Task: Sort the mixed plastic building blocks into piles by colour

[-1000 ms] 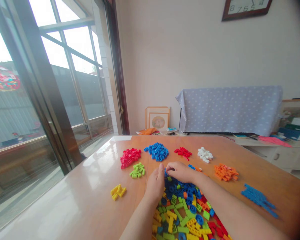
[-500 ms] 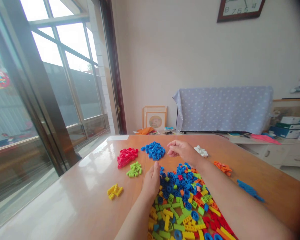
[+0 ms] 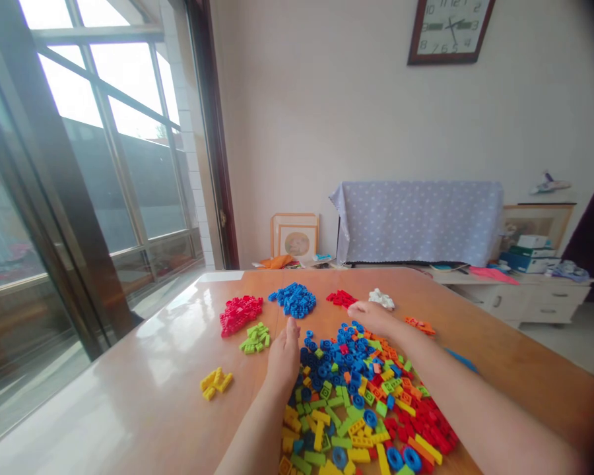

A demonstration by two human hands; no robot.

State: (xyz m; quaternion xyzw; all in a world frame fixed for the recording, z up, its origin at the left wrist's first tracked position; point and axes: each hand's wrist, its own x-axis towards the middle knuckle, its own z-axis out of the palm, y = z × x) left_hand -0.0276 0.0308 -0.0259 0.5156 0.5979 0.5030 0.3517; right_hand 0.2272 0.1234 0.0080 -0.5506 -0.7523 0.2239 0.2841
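Observation:
My left hand (image 3: 284,356) rests on its side at the left edge of a mixed heap of toy building bricks (image 3: 346,399), thumb up and fingers stretched along the heap. Nothing shows in it. Over the far right part of the heap, my right hand (image 3: 372,316) reaches left with its fingers loosely bent and no brick visible in them. Just beyond its fingertips lies a small pile of red bricks (image 3: 339,299). The heap mixes blue, green, yellow, orange and red pieces, some of them round blue ones.
Sorted piles surround the heap: blue bricks (image 3: 294,301), pinkish-red bricks (image 3: 241,315), green bricks (image 3: 255,338), yellow bricks (image 3: 216,382), white bricks (image 3: 381,299), orange bricks (image 3: 420,325) and blue pieces (image 3: 460,359) partly behind my right forearm. All lie on a glossy wooden table (image 3: 143,396).
My right hand has come down and back toward the heap, uncovering the small red pile. My left hand stays at the heap's edge. The view has tilted up and turned slightly right.

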